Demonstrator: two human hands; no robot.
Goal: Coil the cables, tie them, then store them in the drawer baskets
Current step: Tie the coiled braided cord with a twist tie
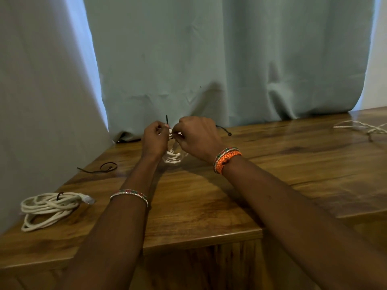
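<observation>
From the head camera, both hands met above the far middle of the wooden desk (209, 195). The left hand (154, 139) had its fingers curled, pinching a thin black cable tie (167, 120) whose free end stood upright just above the fingertips. The right hand (196, 137) was also curled, its fingertips pinching at the same spot, right against the left hand's. Below and between the two hands hung a small coil of white cable (173, 158), its lower loops touching or nearly touching the desk; which of the two could not be told. How the tie passed round the coil was hidden by the fingers.

Near the desk's left front edge lay a second white cable coil (48, 208), flat on the wood, with a dark tie round its top and its plug end pointing right. A loose black tie (100, 167) lay further back on the left, well apart from the hands. Another black tie (224, 129) lay just behind the right hand. At the far right, pale twine (364, 127) lay tangled. Grey-green curtains (209, 59) hung behind the desk.
</observation>
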